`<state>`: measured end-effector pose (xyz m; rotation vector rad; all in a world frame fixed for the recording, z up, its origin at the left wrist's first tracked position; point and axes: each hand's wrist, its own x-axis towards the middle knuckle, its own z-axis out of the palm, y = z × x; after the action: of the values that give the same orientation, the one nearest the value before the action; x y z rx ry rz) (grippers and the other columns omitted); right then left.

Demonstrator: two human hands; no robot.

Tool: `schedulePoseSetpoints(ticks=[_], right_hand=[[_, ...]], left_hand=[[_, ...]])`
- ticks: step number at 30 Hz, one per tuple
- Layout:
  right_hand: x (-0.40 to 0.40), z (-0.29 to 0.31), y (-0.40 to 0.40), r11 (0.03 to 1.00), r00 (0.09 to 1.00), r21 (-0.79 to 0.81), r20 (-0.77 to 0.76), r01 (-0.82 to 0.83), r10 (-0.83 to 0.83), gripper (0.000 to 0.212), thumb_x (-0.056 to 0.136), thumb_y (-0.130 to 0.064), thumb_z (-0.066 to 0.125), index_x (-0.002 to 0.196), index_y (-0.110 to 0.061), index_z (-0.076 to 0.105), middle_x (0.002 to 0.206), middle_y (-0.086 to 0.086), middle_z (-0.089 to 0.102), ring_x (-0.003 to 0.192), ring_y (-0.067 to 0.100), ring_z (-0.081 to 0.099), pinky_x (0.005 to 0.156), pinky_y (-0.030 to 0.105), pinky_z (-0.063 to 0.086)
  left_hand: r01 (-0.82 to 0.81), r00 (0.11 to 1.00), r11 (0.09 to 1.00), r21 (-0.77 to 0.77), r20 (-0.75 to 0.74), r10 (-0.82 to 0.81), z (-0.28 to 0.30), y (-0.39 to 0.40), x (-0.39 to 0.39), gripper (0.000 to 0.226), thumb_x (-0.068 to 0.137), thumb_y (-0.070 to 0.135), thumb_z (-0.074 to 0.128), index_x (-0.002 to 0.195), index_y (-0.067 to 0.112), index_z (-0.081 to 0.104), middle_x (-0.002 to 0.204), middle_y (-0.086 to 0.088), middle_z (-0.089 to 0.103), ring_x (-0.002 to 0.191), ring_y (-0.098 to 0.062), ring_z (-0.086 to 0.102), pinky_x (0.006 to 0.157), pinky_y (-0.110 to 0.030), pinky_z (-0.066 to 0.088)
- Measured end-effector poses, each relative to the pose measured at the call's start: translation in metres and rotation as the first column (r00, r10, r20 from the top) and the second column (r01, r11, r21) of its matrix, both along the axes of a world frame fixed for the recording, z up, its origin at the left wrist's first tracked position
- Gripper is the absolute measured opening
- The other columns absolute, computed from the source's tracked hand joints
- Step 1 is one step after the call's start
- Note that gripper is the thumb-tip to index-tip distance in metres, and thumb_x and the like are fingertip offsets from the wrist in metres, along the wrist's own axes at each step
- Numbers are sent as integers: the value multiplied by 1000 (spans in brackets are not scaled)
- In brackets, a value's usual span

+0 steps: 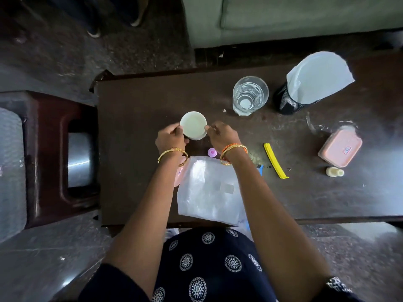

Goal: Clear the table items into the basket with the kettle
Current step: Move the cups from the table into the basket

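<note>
Head view: looking straight down on a dark brown surface (135, 101) with both arms reaching in from the near edge.
Left hand (171, 138): fingers curled against the left side of a white cup (193, 125), gripping it.
Right hand (222, 135): fingers pinched at the cup's right rim; whether they hold something small there, I cannot tell.
Cup: upright, near the middle of the surface, between the two hands.
Glass (250, 95): clear, upright, toward the far edge, right of the cup.
Mesh holder (285, 101): black, just right of the glass, with white paper (318, 77) standing in it.
Pink box (340, 148): lidded, toward the right edge.
Small bottle (334, 171): pale, lying on its side just in front of the box.
Yellow clip (275, 160): long, lying between the right wrist and the box.
Plastic bag (207, 188): clear, flat at the near edge, under the right forearm.
Pink cap (212, 152): small, between the wrists.
Stool (54, 158): dark red, off the left edge, on the floor.
</note>
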<state>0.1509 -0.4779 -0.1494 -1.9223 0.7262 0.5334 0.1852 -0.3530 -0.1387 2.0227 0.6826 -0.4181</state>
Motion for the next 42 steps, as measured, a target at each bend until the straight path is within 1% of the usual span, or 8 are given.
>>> schedulePoseSetpoints(ticks=[5, 12, 18, 24, 29, 32, 35, 42], right_hand=[[0, 15, -4, 999, 998, -17, 30, -51, 51, 18, 94, -17, 51, 98, -7, 66, 98, 13, 68, 81, 21, 53, 72, 25, 38], [21, 59, 36, 994, 988, 20, 120, -104, 101, 14, 93, -21, 55, 84, -19, 66, 91, 8, 69, 89, 24, 63, 78, 30, 48], [57, 103, 129, 973, 946, 97, 271, -209, 176, 25, 90, -19, 59, 67, -28, 64, 81, 4, 72, 86, 25, 68, 84, 48, 55], [104, 135, 254, 923, 902, 173, 334, -343, 273, 26, 92, -20, 56, 68, -26, 64, 88, 6, 72, 87, 20, 67, 87, 44, 55], [144, 150, 350, 872, 819, 83, 397, -482, 415, 20, 94, -22, 53, 86, -10, 67, 60, -5, 48, 57, 9, 43, 55, 24, 38], [166, 141, 391, 864, 807, 7, 362, -503, 466, 20, 93, -24, 54, 94, -13, 70, 96, 8, 63, 94, 24, 57, 85, 35, 48], [177, 128, 414, 868, 824, -125, 275, -481, 496, 15, 92, -26, 55, 92, -24, 70, 138, 5, 45, 123, 28, 44, 108, 45, 33], [182, 98, 427, 871, 867, -264, 176, -414, 466, 13, 90, -22, 57, 92, -26, 69, 157, 1, 10, 138, 28, 17, 109, 51, 18]], left_hand=[[-121, 992, 987, -104, 8, 123, 6, 9, -3, 21, 89, 9, 59, 108, 7, 69, 102, -15, 70, 72, -21, 67, 57, -19, 56], [-227, 962, 927, -297, 79, 261, 49, 63, -5, 16, 86, 19, 65, 101, 13, 67, 93, -5, 69, 69, -11, 68, 55, -19, 57], [-352, 885, 814, -461, 119, 450, 86, 156, 2, 11, 88, 39, 59, 88, 28, 61, 83, 6, 68, 70, -8, 65, 52, -21, 52], [-401, 759, 745, -533, 262, 596, 117, 258, 16, 7, 92, 23, 56, 96, 28, 57, 95, -4, 65, 77, -12, 62, 56, -22, 50], [-464, 653, 695, -549, 318, 687, 130, 336, 44, 20, 89, 16, 60, 105, 28, 58, 107, -7, 58, 94, -16, 60, 57, -21, 53], [-490, 639, 669, -559, 292, 712, 120, 363, 61, 31, 92, 18, 57, 122, 24, 54, 116, -7, 54, 99, -17, 58, 63, -22, 55], [-516, 661, 657, -550, 233, 714, 103, 376, 76, 39, 94, 17, 54, 132, 20, 47, 130, -12, 53, 107, -23, 57, 72, -25, 55], [-585, 674, 610, -534, 98, 732, 59, 390, 97, 39, 93, 13, 54, 132, 14, 49, 123, -10, 61, 104, -25, 61, 74, -28, 54]])
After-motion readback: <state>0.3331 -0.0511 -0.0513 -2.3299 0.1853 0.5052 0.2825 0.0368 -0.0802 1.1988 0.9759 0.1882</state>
